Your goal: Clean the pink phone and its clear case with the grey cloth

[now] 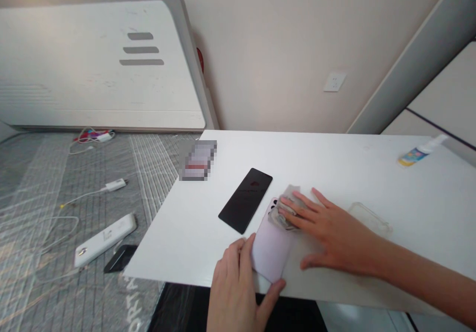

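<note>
A pale lilac phone (269, 245) lies back-up near the front edge of the white table (334, 168). My left hand (236, 287) grips its lower end between thumb and fingers. My right hand (329, 233) lies with fingers stretched out, pressing a crumpled grey cloth (284, 208) onto the phone's upper end by the camera. A black phone (246, 199) lies flat just left of the lilac one, untouched.
A clear phone case (372, 219) lies right of my right hand. A small spray bottle (420, 151) lies at the far right. On the grey mattress to the left are a white power bank (104, 239), a dark phone (121, 257), a charger (115, 185) and cables.
</note>
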The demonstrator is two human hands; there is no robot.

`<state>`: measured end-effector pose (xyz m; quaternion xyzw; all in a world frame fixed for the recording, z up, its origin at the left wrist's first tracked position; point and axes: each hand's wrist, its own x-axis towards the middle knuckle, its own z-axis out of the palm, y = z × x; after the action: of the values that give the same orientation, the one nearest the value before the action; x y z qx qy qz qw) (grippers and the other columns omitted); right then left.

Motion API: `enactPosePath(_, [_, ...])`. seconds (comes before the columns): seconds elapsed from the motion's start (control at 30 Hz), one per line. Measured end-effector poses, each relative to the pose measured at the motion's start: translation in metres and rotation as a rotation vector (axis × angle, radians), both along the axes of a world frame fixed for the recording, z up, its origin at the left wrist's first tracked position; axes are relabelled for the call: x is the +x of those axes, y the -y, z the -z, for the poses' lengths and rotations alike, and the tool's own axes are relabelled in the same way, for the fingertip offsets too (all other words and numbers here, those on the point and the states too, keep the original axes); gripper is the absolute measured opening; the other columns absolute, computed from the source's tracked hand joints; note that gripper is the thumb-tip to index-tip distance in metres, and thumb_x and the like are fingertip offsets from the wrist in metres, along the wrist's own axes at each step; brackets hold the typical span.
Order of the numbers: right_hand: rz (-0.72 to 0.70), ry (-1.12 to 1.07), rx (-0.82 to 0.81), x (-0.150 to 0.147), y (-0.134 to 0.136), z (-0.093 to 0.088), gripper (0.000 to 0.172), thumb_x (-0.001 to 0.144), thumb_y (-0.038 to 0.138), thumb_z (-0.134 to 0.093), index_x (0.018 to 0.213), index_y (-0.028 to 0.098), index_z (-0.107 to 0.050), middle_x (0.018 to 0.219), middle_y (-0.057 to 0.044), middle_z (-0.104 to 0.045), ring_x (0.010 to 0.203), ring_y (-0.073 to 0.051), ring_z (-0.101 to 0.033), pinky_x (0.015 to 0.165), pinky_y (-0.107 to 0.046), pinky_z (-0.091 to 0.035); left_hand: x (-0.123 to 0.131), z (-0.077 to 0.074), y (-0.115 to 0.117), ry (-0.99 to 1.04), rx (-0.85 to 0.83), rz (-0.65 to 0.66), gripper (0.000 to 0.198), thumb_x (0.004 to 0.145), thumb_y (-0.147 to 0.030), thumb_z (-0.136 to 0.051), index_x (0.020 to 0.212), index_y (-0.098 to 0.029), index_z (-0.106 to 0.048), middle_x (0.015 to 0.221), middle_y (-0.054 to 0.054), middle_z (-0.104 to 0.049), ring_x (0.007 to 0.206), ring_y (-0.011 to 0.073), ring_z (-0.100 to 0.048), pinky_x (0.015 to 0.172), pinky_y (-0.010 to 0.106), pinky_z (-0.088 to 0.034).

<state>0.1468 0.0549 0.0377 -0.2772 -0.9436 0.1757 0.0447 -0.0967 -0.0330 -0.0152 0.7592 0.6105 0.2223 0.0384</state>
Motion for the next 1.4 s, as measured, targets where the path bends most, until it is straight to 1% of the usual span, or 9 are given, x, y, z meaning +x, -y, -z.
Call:
enactPosePath(0.1, [-0.147,0.005,-0.067,0.003,-0.001,-0.002,0.098,0.09,0.076,-0.06,0.166,0.025,-0.026,0.169,-0.01,-0.03,0.156,-0.033,-0.032,0.132,-0.056,-0.012,0.002,0.001,0.0,0.016,-0.02,0.008,0.073,0.085,-0.046,-0.076,0.145,-0.017,-0.046,0.124,0.015,-0.063,0.104,0.0307,-0.068,0.085,0.044,-0.061])
enactPosePath(0.23, [-0.001,0.009,-0.008,0.004,-0.001,0.0,0.097,0.092,0.076,-0.057,0.166,0.021,-0.027,0.169,-0.014,-0.026,0.157,-0.037,-0.027,0.13,-0.061,-0.006,-0.001,-0.001,0.0,0.02,-0.026,-0.012,0.075,0.086,-0.051,-0.075,0.146,-0.018,-0.045,0.125,0.015,-0.063,0.106,0.0313,-0.068,0.086,0.045,-0.061])
enactPosePath(0.37, [-0.139,0.003,-0.089,0.002,0.002,0.004,0.098,0.092,0.073,-0.062,0.167,0.024,-0.022,0.169,-0.01,-0.028,0.156,-0.032,-0.03,0.132,-0.055,-0.009,-0.003,-0.003,0.0,0.019,-0.024,0.008,0.077,0.084,-0.048,-0.077,0.146,-0.018,-0.044,0.123,0.015,-0.063,0.103,0.0306,-0.068,0.084,0.045,-0.062])
enactPosePath(0.47, [0.011,-0.025,-0.026,0.001,0.005,0.003,0.099,0.091,0.075,-0.06,0.166,0.021,-0.025,0.169,-0.014,-0.028,0.157,-0.036,-0.028,0.131,-0.061,-0.01,-0.002,-0.002,0.0,0.007,-0.009,-0.006,0.075,0.084,-0.049,-0.077,0.144,-0.017,-0.045,0.122,0.015,-0.064,0.103,0.0311,-0.068,0.083,0.045,-0.063])
enactPosePath(0.6, [-0.132,-0.02,-0.111,0.001,0.013,-0.003,0.097,0.091,0.073,-0.063,0.165,0.021,-0.03,0.167,-0.01,-0.032,0.154,-0.033,-0.035,0.132,-0.055,-0.015,-0.002,0.0,0.004,-0.018,0.023,0.016,0.085,0.078,-0.042,-0.08,0.149,-0.014,-0.042,0.127,0.018,-0.061,0.109,0.0328,-0.066,0.089,0.047,-0.063])
enactPosePath(0.73, [0.077,-0.187,-0.001,0.016,0.017,-0.009,0.088,0.098,0.076,-0.043,0.166,0.023,-0.028,0.166,-0.008,-0.036,0.153,-0.028,-0.037,0.13,-0.05,-0.023,-0.003,-0.005,0.002,-0.051,0.114,0.063,0.079,0.088,-0.04,-0.072,0.154,-0.015,-0.039,0.14,0.02,-0.058,0.125,0.0319,-0.061,0.099,0.046,-0.06])
enactPosePath(0.9, [0.217,-0.371,0.062,0.036,0.015,-0.009,0.068,0.106,0.065,-0.034,0.164,0.028,-0.035,0.165,-0.004,-0.04,0.152,-0.026,-0.04,0.127,-0.044,-0.032,-0.003,-0.009,-0.005,-0.209,0.193,0.251,0.058,0.092,-0.036,-0.066,0.146,-0.02,-0.053,0.161,0.018,-0.046,0.144,0.0368,-0.05,0.105,0.054,-0.057])
enactPosePath(1.23, [0.399,-0.668,0.093,0.068,0.013,-0.011,0.051,0.109,0.05,-0.037,0.155,0.035,-0.05,0.148,-0.002,-0.061,0.141,-0.031,-0.054,0.117,-0.052,-0.049,-0.016,-0.006,-0.009,-0.074,0.346,0.365,0.042,0.103,-0.019,-0.053,0.143,-0.008,-0.057,0.142,0.017,-0.066,0.14,0.0266,-0.057,0.111,0.036,-0.054])
enactPosePath(1.4, [0.328,-0.539,0.086,0.063,0.012,-0.005,0.048,0.11,0.047,-0.034,0.155,0.035,-0.05,0.153,0.0,-0.056,0.145,-0.026,-0.05,0.119,-0.047,-0.047,-0.019,0.004,-0.011,0.062,0.374,0.311,0.048,0.101,-0.005,-0.051,0.149,-0.004,-0.049,0.134,0.019,-0.07,0.135,0.0203,-0.062,0.114,0.03,-0.051])
